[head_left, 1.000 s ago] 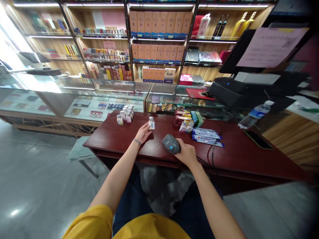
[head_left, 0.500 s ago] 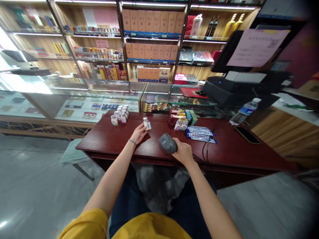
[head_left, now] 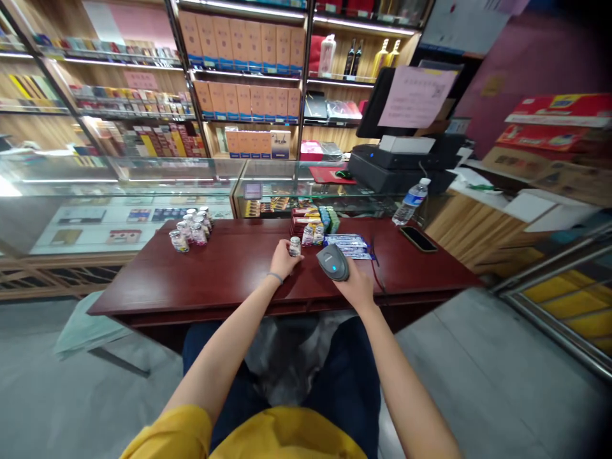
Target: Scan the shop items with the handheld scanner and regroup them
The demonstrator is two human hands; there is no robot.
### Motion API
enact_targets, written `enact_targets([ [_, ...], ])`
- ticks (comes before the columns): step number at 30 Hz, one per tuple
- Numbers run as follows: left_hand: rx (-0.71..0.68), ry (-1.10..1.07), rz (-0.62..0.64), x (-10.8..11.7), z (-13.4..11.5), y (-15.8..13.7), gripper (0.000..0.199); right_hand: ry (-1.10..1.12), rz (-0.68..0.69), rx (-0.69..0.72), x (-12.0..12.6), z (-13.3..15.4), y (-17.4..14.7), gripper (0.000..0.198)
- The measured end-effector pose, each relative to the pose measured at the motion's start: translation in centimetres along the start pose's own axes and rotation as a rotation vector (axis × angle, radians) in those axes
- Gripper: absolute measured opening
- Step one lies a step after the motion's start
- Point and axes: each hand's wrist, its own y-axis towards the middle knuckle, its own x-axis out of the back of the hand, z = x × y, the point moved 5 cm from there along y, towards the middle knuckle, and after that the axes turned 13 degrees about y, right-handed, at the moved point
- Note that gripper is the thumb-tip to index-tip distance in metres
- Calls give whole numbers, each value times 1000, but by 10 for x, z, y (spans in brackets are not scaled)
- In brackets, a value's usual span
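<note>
My left hand [head_left: 283,260] holds a small glass jar [head_left: 295,246] with a silver lid, upright just above the dark red table [head_left: 229,274]. My right hand [head_left: 354,285] grips a grey handheld barcode scanner [head_left: 333,262] with a blue light, its head close to the right of the jar. The scanner's cable [head_left: 375,268] runs back across the table. A cluster of several similar small jars [head_left: 191,228] stands at the table's far left.
Stacked snack packs and blue packets [head_left: 329,231] lie at the table's far middle. A phone [head_left: 417,238] and a water bottle [head_left: 410,201] are at the right. Glass display counters [head_left: 143,185], shelves and a till [head_left: 396,167] lie behind. A stool [head_left: 81,328] stands left.
The view has swung to the right. My left hand has brought the jar closer to the scanner, and my right hand has lifted the scanner nearer to it.
</note>
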Motion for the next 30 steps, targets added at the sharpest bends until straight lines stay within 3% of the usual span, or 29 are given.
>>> enact_targets([
  [5, -27, 65, 1, -55, -28, 3, 51, -14, -27, -35, 22, -20, -10, 45],
  [9, -58, 130, -39, -78, -45, 7, 54, -9, -19, -63, 33, -32, -16, 42],
  [15, -60, 98, -45, -85, -45, 9, 56, -32, -20, -86, 35, -43, -18, 39],
  [21, -6, -82, -33, -89, -24, 10, 33, -5, -29, -69, 28, -45, -18, 38],
  [30, 0, -56, -25, -103, -24, 25, 25, 25, -26, -48, 24, -45, -18, 35],
])
